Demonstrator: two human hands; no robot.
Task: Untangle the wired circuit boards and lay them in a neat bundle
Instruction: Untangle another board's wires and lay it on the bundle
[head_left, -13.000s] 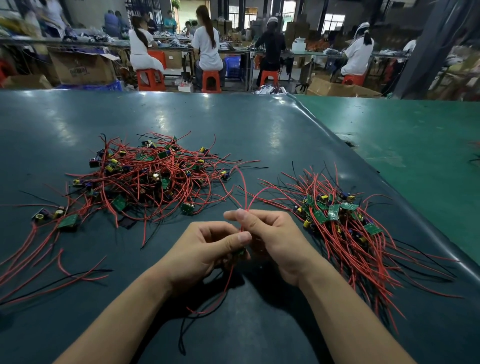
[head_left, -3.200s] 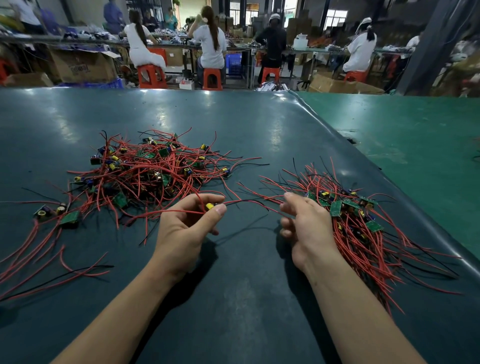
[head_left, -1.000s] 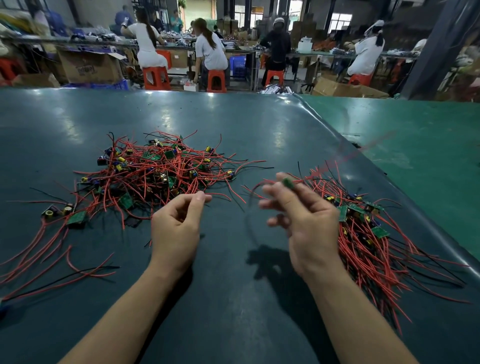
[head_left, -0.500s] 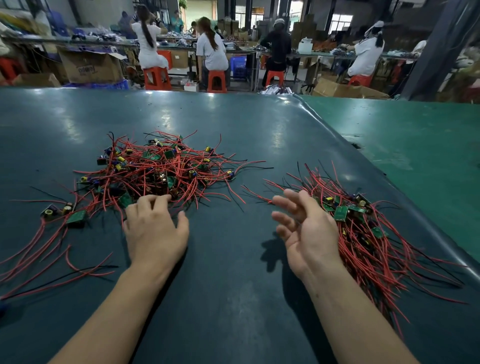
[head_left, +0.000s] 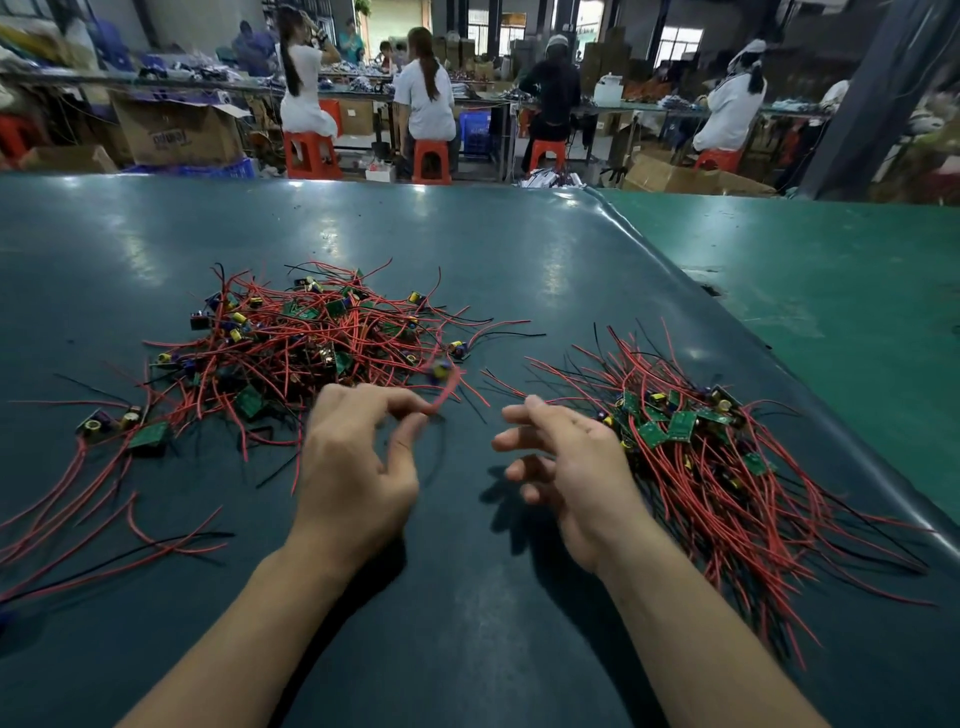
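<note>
The dark bench (head_left: 467, 249) carries two heaps of wired circuit boards, well apart, with a bare strip running between them toward the person and the hands over that strip. The tangled pile (head_left: 306, 343) lies on the left, its loose red wires trailing off toward the left edge of view; the neat bundle (head_left: 701, 457) lies on the right, wires fanned toward the bench's rounded right edge, beyond which a second, green-topped surface (head_left: 831, 291) starts. Half a second ago the left hand (head_left: 353, 467) lay flat at the near rim of the tangle; now it is raised, finger and thumb pinching one red wire (head_left: 447, 395), blurred, with a small part at its far end just clear of the pile. The right hand (head_left: 571, 467) has stayed beside the bundle's near-left side, fingers loosely spread and holding nothing. Four seated people on red stools work at far benches.
</note>
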